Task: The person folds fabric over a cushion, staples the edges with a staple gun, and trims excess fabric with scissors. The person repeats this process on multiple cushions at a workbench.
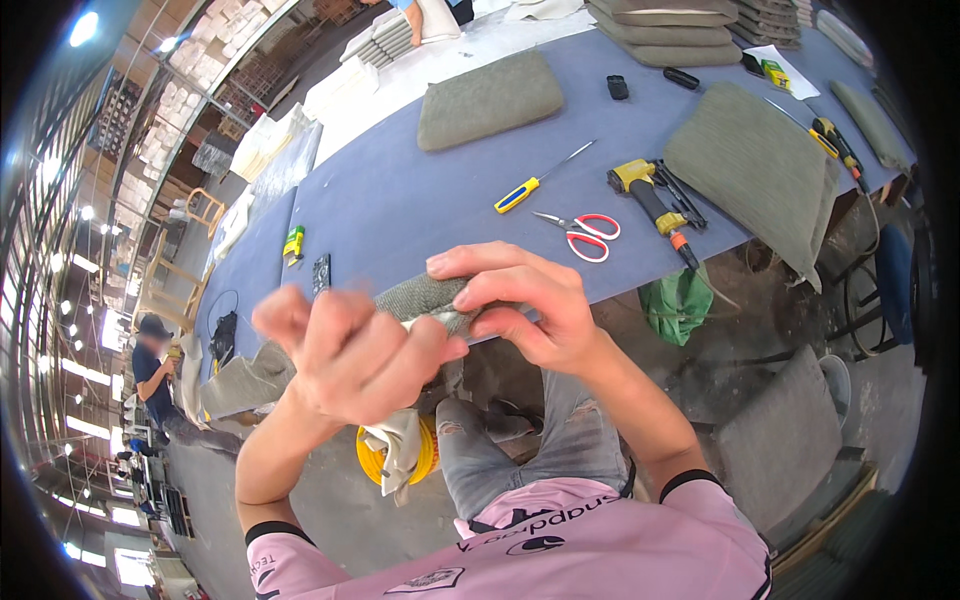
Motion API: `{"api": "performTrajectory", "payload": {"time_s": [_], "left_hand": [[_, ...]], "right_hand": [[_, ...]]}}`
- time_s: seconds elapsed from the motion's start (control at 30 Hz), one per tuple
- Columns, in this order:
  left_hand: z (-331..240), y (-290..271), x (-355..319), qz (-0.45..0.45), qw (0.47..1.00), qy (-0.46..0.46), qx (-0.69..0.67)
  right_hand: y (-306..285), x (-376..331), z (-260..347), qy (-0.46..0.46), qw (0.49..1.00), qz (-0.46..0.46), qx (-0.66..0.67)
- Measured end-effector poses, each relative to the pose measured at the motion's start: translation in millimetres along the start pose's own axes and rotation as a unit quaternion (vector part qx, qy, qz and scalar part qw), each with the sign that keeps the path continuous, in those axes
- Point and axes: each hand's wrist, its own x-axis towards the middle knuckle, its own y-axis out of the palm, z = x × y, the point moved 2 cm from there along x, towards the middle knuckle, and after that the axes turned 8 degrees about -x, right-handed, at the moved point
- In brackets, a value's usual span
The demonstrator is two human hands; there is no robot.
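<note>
Before my body I hold a grey-green upholstered piece (415,297) at the table's near edge, a strip of white showing along its fold. My right hand (530,300) grips the right end, fingers over the top and thumb below. My left hand (350,350) is curled at the piece's near side, partly smeared by motion; its fingertips press at the fabric beside the white strip. More grey-green fabric (250,378) lies left of my left hand. Beyond my hands are red-and-white scissors (585,236), a yellow-and-blue screwdriver (520,192) and a yellow-and-black staple gun (650,200).
The blue table (400,215) carries a grey-green cushion (490,100), a larger covered cushion (750,160) at right and stacked cushions (665,35) behind. A yellow bucket (372,462) stands on the floor below. A green bag (675,305) hangs at the table edge. Other people work at far left and back.
</note>
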Motion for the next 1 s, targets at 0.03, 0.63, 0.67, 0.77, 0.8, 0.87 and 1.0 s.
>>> {"api": "performTrajectory", "payload": {"time_s": [0.03,0.63,0.67,0.77,0.8,0.87,1.0], "left_hand": [[-0.5,0.7,-3.9,-0.014,1.000,0.018,0.014],[0.8,5.7,-15.9,-0.122,0.989,0.051,0.064],[0.5,5.0,-17.0,-0.119,0.989,0.053,0.063],[-6.8,-0.3,-17.2,-0.127,0.987,0.068,0.073],[-10.4,1.1,-17.0,-0.134,0.986,0.073,0.074],[-14.3,2.9,-16.9,-0.135,0.985,0.080,0.071],[-19.4,-3.3,-19.5,-0.114,0.986,0.088,0.080]], "right_hand": [[-1.7,1.5,1.2,0.016,1.000,0.014,0.007],[6.3,8.3,1.5,-0.009,0.998,0.030,-0.050],[4.5,8.6,3.1,0.004,0.998,0.035,-0.049],[-3.0,11.7,11.0,-0.004,0.997,0.070,-0.036],[-7.0,12.0,12.0,-0.024,0.995,0.082,-0.048],[-13.3,14.7,11.9,-0.064,0.990,0.108,-0.069],[-15.1,16.3,18.1,-0.039,0.988,0.137,-0.056]]}}
